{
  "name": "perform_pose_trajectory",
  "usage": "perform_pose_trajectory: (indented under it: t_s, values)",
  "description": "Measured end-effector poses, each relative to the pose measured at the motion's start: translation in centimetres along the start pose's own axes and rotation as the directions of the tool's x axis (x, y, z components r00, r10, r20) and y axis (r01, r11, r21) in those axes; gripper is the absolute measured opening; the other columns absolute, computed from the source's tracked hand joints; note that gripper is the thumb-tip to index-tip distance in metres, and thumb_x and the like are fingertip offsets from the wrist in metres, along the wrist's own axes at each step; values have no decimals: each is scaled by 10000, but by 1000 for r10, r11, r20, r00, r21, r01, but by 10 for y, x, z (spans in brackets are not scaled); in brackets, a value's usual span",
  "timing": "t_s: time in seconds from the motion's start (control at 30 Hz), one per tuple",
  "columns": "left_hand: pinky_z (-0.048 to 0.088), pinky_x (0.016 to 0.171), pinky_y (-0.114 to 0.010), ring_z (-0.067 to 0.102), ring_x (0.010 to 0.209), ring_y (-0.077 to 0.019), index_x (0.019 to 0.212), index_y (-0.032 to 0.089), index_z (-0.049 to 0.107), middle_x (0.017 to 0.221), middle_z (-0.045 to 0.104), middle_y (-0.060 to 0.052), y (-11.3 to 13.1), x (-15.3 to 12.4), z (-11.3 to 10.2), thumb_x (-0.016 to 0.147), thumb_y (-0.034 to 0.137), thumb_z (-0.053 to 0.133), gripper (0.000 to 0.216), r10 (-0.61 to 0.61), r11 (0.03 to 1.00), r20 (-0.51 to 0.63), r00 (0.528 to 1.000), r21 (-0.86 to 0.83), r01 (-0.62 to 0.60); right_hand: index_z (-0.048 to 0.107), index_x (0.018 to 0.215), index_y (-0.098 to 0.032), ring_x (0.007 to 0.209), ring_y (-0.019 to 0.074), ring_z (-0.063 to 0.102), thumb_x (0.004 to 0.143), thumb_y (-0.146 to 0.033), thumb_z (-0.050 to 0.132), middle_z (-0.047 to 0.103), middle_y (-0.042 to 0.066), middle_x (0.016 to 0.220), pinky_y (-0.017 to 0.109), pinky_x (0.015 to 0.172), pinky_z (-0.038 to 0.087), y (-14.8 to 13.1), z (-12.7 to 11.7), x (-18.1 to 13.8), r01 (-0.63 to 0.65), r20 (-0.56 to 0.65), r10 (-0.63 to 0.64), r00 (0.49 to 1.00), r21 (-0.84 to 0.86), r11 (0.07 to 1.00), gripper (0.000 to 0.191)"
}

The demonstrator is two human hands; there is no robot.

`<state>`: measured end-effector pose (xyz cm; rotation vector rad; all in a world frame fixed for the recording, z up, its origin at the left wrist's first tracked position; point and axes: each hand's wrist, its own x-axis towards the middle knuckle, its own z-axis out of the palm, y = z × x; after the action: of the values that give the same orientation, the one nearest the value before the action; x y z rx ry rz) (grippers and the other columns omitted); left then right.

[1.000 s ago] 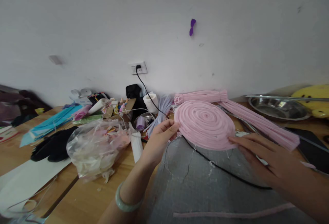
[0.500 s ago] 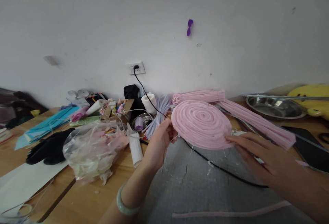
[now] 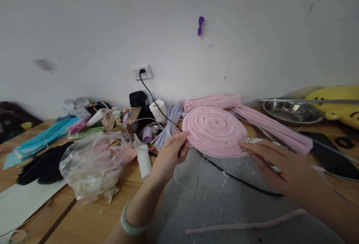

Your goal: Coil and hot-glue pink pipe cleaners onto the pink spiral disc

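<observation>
A flat disc of coiled pink pipe cleaners is held up over the grey mat, tilted toward me. Fine threads dangle from its lower edge. At its left rim, my left hand is closed, pinching the edge between thumb and fingers. My right hand grips the lower right rim with the fingertips; its thumb is mostly hidden. A single pink pipe cleaner lies on the mat below. Behind the disc rest bundles of pink pipe cleaners.
A black cord runs from the wall socket across the mat. To the left are a clear plastic bag of scraps, a black glove and blue sheets. At the right sit a metal bowl and a dark phone-like slab.
The view has shifted slightly, so everything sits a little further left. Both hands keep their hold on the pink disc, which has barely moved relative to the mat.
</observation>
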<state>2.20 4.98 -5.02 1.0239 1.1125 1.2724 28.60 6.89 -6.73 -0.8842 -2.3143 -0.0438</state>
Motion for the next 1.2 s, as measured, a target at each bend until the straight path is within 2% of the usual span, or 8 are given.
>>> perform_pose_trajectory:
  t_s: [0.17, 0.3, 0.4, 0.6, 0.9, 1.0, 1.1, 1.2]
  values:
    - [90, 369, -172, 158, 350, -20, 599, 201, 381, 387, 252, 123, -2, 4, -2, 680, 554, 684, 471, 5, 1000, -14, 1000, -17, -6, 631, 1016, -188, 867, 188, 679, 916, -225, 450, 707, 75, 950, 308, 751, 557, -9, -10, 0, 54, -32, -54, 998, -6, 999, 210]
    - [85, 364, -165, 147, 348, -17, 636, 201, 407, 404, 252, 129, -5, 7, -4, 663, 560, 698, 463, 15, 1000, -28, 1000, -20, -15, 620, 933, -221, 786, 157, 669, 911, -208, 454, 698, 31, 846, 250, 677, 537, -23, -23, -3, 115, 19, -116, 993, 55, 992, 168]
    - [85, 369, -160, 148, 356, -13, 653, 196, 420, 431, 256, 128, -5, 7, -4, 667, 551, 700, 452, 14, 1000, -38, 999, -13, -15, 616, 920, -228, 730, 145, 658, 903, -198, 459, 692, 13, 803, 241, 657, 527, -26, -28, -3, 132, -6, -131, 991, 75, 988, 161]
    - [120, 367, -150, 163, 355, -17, 658, 204, 378, 450, 240, 129, 0, 1, -2, 715, 507, 664, 420, 12, 1000, -47, 999, 22, -11, 633, 954, -205, 822, 181, 665, 897, -194, 477, 695, 40, 877, 304, 738, 524, -6, -16, -2, 44, -44, -41, 998, 63, 997, 166]
    - [104, 329, -151, 161, 313, -22, 604, 210, 377, 382, 257, 123, -5, 9, -12, 683, 626, 611, 483, 21, 982, -87, 996, 189, -5, 658, 895, -155, 768, 205, 654, 906, -167, 434, 715, 87, 823, 329, 683, 504, 19, 0, 9, 104, -106, -114, 988, -93, 990, 224]
    - [98, 330, -161, 172, 313, -22, 575, 204, 382, 375, 279, 112, -2, 10, -17, 665, 645, 608, 503, 31, 966, -94, 995, 257, -6, 687, 938, -188, 882, 249, 649, 850, -101, 417, 731, 84, 941, 412, 760, 475, 33, 2, 15, 69, -106, -87, 991, -164, 984, 297]
    - [118, 340, -171, 200, 323, -27, 548, 198, 376, 369, 302, 100, 5, 7, -21, 667, 624, 616, 503, 36, 947, -72, 997, 322, -11, 692, 1003, -199, 984, 275, 626, 803, -74, 418, 722, 82, 1037, 457, 823, 447, 43, 3, 21, 27, -40, -31, 999, -100, 995, 361]
    - [152, 365, -173, 237, 338, -33, 544, 192, 379, 370, 318, 93, 11, 4, -23, 713, 581, 589, 473, 29, 927, -48, 998, 376, -9, 677, 1026, -200, 911, 217, 645, 825, -126, 450, 724, 60, 1005, 358, 774, 480, 47, 3, 29, -86, 162, 62, 985, 150, 985, 312]
